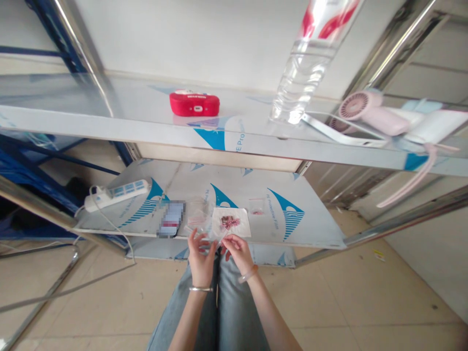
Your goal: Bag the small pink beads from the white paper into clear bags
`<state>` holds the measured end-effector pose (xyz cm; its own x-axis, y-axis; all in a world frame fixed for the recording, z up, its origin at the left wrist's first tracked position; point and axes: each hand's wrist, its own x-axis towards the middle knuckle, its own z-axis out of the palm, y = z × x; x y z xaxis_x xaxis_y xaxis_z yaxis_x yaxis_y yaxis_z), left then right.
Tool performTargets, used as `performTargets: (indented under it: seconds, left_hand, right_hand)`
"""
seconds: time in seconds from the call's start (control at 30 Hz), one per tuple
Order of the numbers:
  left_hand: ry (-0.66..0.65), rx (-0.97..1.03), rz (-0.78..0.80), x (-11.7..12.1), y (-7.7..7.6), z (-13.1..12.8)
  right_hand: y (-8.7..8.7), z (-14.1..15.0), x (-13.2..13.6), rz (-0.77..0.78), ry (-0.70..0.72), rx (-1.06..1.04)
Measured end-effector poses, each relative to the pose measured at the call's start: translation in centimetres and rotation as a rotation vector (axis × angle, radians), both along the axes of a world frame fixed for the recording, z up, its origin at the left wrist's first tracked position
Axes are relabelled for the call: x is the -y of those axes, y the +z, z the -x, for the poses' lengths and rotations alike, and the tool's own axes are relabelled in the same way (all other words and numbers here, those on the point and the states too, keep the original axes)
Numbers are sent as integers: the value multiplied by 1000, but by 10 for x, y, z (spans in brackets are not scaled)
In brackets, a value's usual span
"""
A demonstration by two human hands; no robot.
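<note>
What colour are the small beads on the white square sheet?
The beads are mostly pink, clearest in the head view.

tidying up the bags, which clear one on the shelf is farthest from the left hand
The small clear bag right of the white square under the pink beads; the other clear plastic lies left of that square, nearer the left hand.

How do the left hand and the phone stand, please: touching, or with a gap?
Apart. The head view shows a narrow gap between the fingers of the left hand and the phone, which lies to their left.
</note>
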<state>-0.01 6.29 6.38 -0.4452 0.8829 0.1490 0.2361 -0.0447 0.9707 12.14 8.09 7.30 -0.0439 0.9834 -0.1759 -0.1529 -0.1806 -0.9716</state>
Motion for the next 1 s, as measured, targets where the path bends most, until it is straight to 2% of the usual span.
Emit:
performTargets:
  seconds: [0.07,0.1,0.17,0.27,0.33,0.5,0.77,1.0]
  left_hand:
    - [50,-178,-61,1,8,0]
    - [34,-252,-83,1,13,1]
    - [-93,-305,-109,1,19,2]
    - [-352,-123,-89,2,25,2]
    - [-431,28,-38,3,26,1]
    - [-447,143,41,4,28,0]
    - [-474,193,7,2,23,-1]
    - [-611,131,51,1,27,1]
  right_hand:
    - [4,-1,1,-11,-6,12]
    - [6,-2,1,-28,-8,21]
    - [9,-3,1,-83,-11,45]
    - [13,-5,0,-161,-7,74]
    - [15,-7,0,-175,12,79]
    - [17,-11,2,-104,77,122]
    - [18,-15,2,-70,85,120]
    - [19,-22,5,-4,96,167]
